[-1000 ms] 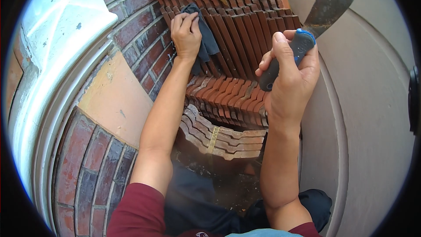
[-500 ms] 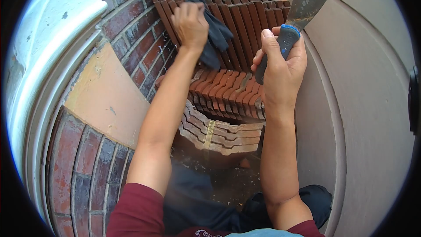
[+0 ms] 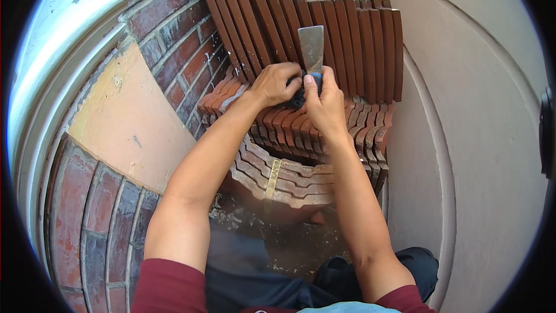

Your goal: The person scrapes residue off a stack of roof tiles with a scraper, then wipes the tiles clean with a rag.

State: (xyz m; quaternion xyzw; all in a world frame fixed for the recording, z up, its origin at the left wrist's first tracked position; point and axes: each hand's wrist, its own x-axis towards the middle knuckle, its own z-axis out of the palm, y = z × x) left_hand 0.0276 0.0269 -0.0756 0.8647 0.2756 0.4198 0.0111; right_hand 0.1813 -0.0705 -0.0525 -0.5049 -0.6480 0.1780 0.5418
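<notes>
My right hand (image 3: 325,104) grips the dark handle of a putty knife (image 3: 313,47), its broad metal blade pointing up and away from me. Close beside it, my left hand (image 3: 277,85) has its fingers curled around a bunched dark cloth (image 3: 296,100). The cloth is mostly hidden between the two hands and lies against the knife's handle. Both hands are in front of a row of upright reddish-brown roof tiles (image 3: 353,46) and over a lower row of tiles (image 3: 289,126).
A strapped bundle of curved tiles (image 3: 301,182) lies nearer to me on the dirty ground (image 3: 289,249). A brick wall (image 3: 110,220) with a pale plastered patch (image 3: 133,122) rises on the left. A smooth beige wall (image 3: 463,110) bounds the right side.
My right hand brought the putty knife left and down. My left hand moved down and right with the cloth, now bunched up instead of hanging over the tiles. The hands have come together.
</notes>
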